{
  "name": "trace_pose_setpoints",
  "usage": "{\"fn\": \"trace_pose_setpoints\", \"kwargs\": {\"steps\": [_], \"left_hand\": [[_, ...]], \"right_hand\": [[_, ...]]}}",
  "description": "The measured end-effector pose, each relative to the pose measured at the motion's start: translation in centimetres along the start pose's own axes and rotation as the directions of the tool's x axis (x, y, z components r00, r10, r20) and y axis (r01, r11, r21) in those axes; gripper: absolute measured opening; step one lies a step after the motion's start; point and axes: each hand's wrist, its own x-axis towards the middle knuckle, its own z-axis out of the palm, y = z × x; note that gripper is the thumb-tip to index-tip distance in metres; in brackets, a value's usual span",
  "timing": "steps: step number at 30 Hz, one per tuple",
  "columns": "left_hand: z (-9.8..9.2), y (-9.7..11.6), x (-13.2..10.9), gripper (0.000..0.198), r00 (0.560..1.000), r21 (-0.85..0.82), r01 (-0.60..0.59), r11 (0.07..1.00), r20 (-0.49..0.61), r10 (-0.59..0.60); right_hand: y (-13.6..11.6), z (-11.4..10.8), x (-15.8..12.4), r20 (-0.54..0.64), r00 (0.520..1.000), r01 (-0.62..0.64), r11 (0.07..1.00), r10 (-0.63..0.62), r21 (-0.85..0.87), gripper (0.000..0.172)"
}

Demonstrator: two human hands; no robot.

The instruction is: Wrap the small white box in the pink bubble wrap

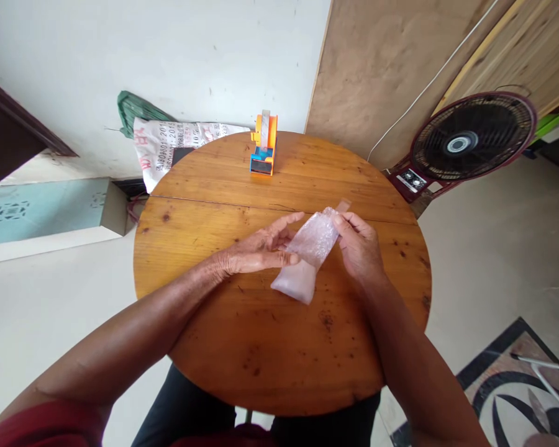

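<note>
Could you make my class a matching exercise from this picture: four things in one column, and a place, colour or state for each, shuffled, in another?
1. Tape dispenser
2. Bubble-wrap pouch
3. Electric fan
4. Printed sack

A. To the right of the wooden table
B. White, with red and black lettering
C. Held by the right hand
D. Orange and blue

Pairs: 1-D, 2-C, 3-A, 4-B

The left arm (153, 329) is slanting in from the side, and I'm seeing its wrist (221, 266) lying nearly straight. The left hand (256, 249) is stretching its thumb (277, 259) out, leaving a gap between it and the fingers (286, 221). Opposite, the right arm (405, 335) is leaning inward, and the right hand (361, 247) is pinching, its thumb pressing while its fingers are bending.
</note>
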Motion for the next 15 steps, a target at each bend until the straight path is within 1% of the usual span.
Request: {"fn": "trace_pose_setpoints", "kwargs": {"steps": [2,5,7,9,12,13,14,15], "left_hand": [[0.0,0.2,0.0,0.079,1.0,-0.03,-0.004,1.0,-0.002,0.004],[0.1,0.2,0.2,0.052,0.999,-0.065,-0.046,0.997,-0.027,0.045],[0.2,0.1,0.2,0.04,0.998,-0.053,-0.046,0.997,-0.051,0.044],[0.3,0.1,0.3,0.037,0.997,-0.035,-0.011,0.999,-0.072,0.009],[0.2,0.2,0.3,0.04,0.994,-0.016,0.041,0.999,-0.102,-0.043],[0.2,0.2,0.3,0.04,0.991,0.005,0.059,0.998,-0.118,-0.058],[0.1,0.2,0.3,0.038,0.987,0.034,0.077,0.996,-0.142,-0.071],[0.0,0.1,0.3,0.035,0.981,0.066,0.093,0.993,-0.176,-0.08]], "right_hand": [[0.1,0.0,0.3,-0.027,1.0,-0.014,0.999,0.015,0.032,0.021],[0.8,-0.1,0.8,-0.065,0.997,-0.048,0.999,0.049,0.009,0.027],[1.4,-0.2,1.1,-0.068,0.994,-0.088,0.996,0.087,-0.002,0.031],[1.8,-0.2,1.3,-0.042,0.992,-0.119,0.993,0.12,0.013,0.033],[1.9,-0.1,1.2,0.028,0.989,-0.144,0.989,0.142,0.044,0.035],[1.7,-0.1,1.1,0.035,0.99,-0.14,0.989,0.138,0.038,0.035],[1.5,0.0,1.0,0.016,0.993,-0.115,0.993,0.114,0.016,0.035],[1.2,0.0,0.8,-0.03,0.997,-0.067,0.997,0.066,-0.023,0.033]]}}
